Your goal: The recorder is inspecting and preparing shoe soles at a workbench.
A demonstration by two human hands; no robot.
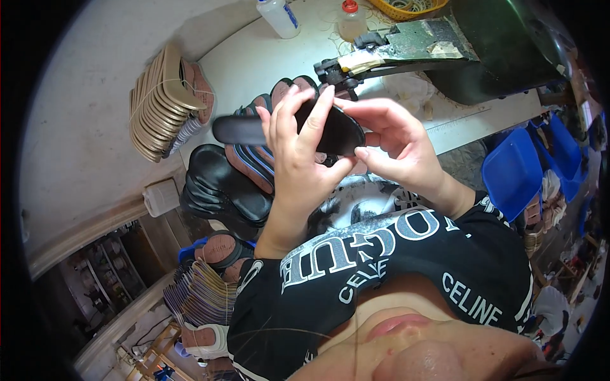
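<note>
Black and smooth, a sole [341, 132] sits up between both hands, touching each, so neither is clearly nearer. Its wide end faces the right hand [406, 143], which grips that edge between thumb and curled fingers. The left hand [295, 149] has its fingers raised and parted across the sole, thumb reaching toward the lower edge. The long axis seems to run leftward behind the left hand, where a dark rounded end [240, 129] sticks out; whether it is the same piece I cannot tell. Just beyond the fingertips, a machine arm [406, 47] reaches over the desk [244, 66], the main obstacle ahead. Left of the hands lie a black stack [219, 184] and, farther out, a tied gold stack [159, 105]. Well beyond them stand a white bottle [278, 18] and a red-capped bottle [351, 24]; blue chairs [512, 164] are off to the right.
</note>
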